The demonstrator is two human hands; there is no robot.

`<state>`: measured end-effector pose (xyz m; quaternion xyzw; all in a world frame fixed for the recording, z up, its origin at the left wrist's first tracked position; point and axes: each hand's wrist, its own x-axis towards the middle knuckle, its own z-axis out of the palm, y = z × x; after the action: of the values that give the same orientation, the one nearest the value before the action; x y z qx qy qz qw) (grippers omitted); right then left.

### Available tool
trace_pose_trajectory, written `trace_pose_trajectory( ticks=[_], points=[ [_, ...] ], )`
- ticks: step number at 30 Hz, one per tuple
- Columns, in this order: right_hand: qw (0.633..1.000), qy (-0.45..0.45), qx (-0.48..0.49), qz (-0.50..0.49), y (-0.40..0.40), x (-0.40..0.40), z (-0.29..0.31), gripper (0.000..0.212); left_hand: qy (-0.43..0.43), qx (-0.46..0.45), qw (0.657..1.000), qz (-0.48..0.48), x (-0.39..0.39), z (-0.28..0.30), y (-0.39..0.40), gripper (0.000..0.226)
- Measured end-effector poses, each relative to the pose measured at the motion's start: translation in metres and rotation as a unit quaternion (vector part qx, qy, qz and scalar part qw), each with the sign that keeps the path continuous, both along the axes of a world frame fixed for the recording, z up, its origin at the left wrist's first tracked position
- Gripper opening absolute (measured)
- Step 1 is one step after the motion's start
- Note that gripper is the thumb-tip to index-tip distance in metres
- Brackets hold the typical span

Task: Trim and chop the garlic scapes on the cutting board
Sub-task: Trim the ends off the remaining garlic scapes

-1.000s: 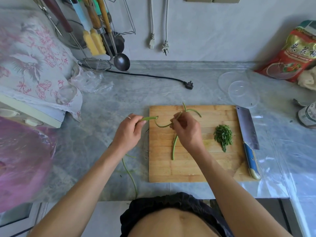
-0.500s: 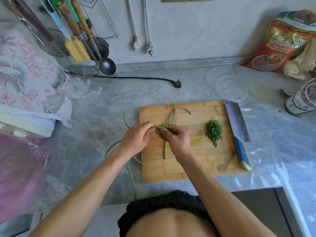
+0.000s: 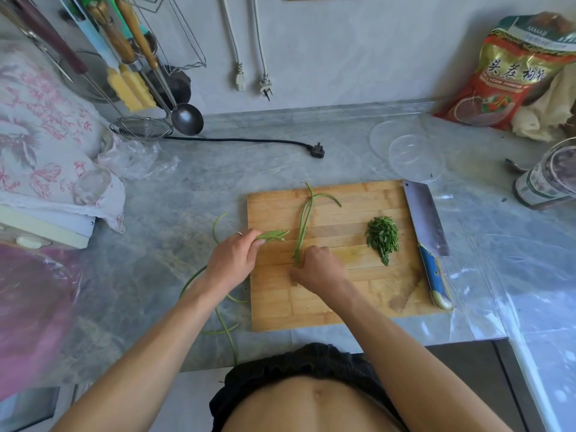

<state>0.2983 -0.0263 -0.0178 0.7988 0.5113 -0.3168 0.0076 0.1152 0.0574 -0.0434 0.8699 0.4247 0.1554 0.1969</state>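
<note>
A wooden cutting board (image 3: 343, 300) lies on the grey counter. My left hand (image 3: 232, 261) pinches a short bundle of green scape pieces (image 3: 274, 235) at the board's left edge. My right hand (image 3: 318, 269) grips the near ends of a few long garlic scapes (image 3: 304, 222) that run away from me up the board. A small heap of chopped scapes (image 3: 382, 238) sits on the right part of the board. A cleaver (image 3: 427, 226) with a blue handle lies along the board's right edge.
Loose trimmed scape strands (image 3: 224, 319) trail on the counter left of the board. Clear plastic lids (image 3: 411, 154) sit behind the board, a black plug (image 3: 316, 150) further left. A red snack bag (image 3: 514, 76) and a jar (image 3: 548, 179) stand at the right, hanging utensils (image 3: 149, 76) at the back left.
My hands, together on one scape a moment ago, have pulled apart. The left holds the short pieces at the board's edge; the right has dropped to the long scapes' near ends.
</note>
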Motion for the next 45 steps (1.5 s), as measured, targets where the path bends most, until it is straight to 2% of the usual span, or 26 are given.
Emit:
trace_pose_trajectory(
  ticks=[2, 5, 7, 11, 16, 18, 21, 28, 29, 31, 33, 35, 37, 40, 43, 45],
  points=[
    [0.999, 0.019, 0.021, -0.040, -0.002, 0.001, -0.001, 0.017, -0.004, -0.007, 1.000, -0.009, -0.003, 0.003, -0.002, 0.049],
    [0.988, 0.047, 0.091, -0.114, -0.008, 0.015, -0.003, 0.024, -0.016, 0.003, 1.000, -0.026, -0.006, 0.006, -0.004, 0.051],
    [0.969, 0.093, 0.165, -0.159, -0.013, 0.025, -0.001, 0.019, -0.022, 0.020, 0.999, -0.037, -0.005, 0.008, -0.007, 0.048],
    [0.931, 0.220, 0.249, -0.149, -0.017, 0.032, 0.013, 0.010, -0.034, 0.053, 0.996, -0.062, 0.000, 0.014, -0.009, 0.038],
    [0.925, 0.293, 0.228, -0.085, -0.009, 0.031, 0.021, 0.016, -0.015, 0.154, 0.982, -0.108, 0.008, 0.024, -0.010, 0.010],
    [0.913, 0.340, 0.210, -0.086, -0.004, 0.028, 0.023, 0.018, -0.004, 0.141, 0.982, -0.122, 0.011, 0.028, -0.009, 0.012],
    [0.888, 0.406, 0.190, -0.103, 0.003, 0.021, 0.027, 0.015, 0.008, 0.097, 0.985, -0.140, 0.010, 0.031, -0.009, 0.027],
    [0.837, 0.493, 0.149, -0.187, 0.008, 0.029, 0.027, 0.028, 0.004, 0.063, 0.988, -0.143, 0.001, 0.021, -0.011, 0.020],
    [0.846, 0.473, 0.146, -0.197, 0.009, 0.031, 0.025, 0.030, 0.012, 0.062, 0.988, -0.138, 0.000, 0.018, -0.011, 0.020],
    [0.904, 0.354, 0.156, -0.183, 0.009, 0.036, 0.017, 0.032, 0.035, 0.055, 0.991, -0.120, -0.002, 0.010, -0.010, 0.032],
    [0.958, 0.188, 0.194, -0.096, 0.009, 0.040, 0.010, 0.031, 0.056, 0.019, 0.993, -0.100, -0.003, 0.003, -0.009, 0.043],
    [0.974, 0.076, 0.210, 0.035, 0.012, 0.042, 0.003, 0.036, 0.070, -0.005, 0.994, -0.082, -0.003, -0.003, -0.006, 0.045],
    [0.969, 0.000, 0.183, 0.166, 0.019, 0.042, -0.005, 0.042, 0.083, -0.009, 0.994, -0.067, -0.002, -0.006, -0.003, 0.035],
    [0.936, -0.063, 0.157, 0.308, 0.028, 0.039, -0.013, 0.032, 0.093, -0.029, 0.994, -0.037, -0.002, -0.005, -0.002, 0.026],
    [0.914, -0.087, 0.153, 0.365, 0.034, 0.039, -0.018, 0.022, 0.095, -0.039, 0.995, -0.017, -0.006, -0.001, -0.001, 0.026],
    [0.913, -0.058, 0.176, 0.363, 0.037, 0.038, -0.018, 0.015, 0.079, -0.053, 0.995, 0.002, -0.010, 0.004, 0.000, 0.025]
  ],
)
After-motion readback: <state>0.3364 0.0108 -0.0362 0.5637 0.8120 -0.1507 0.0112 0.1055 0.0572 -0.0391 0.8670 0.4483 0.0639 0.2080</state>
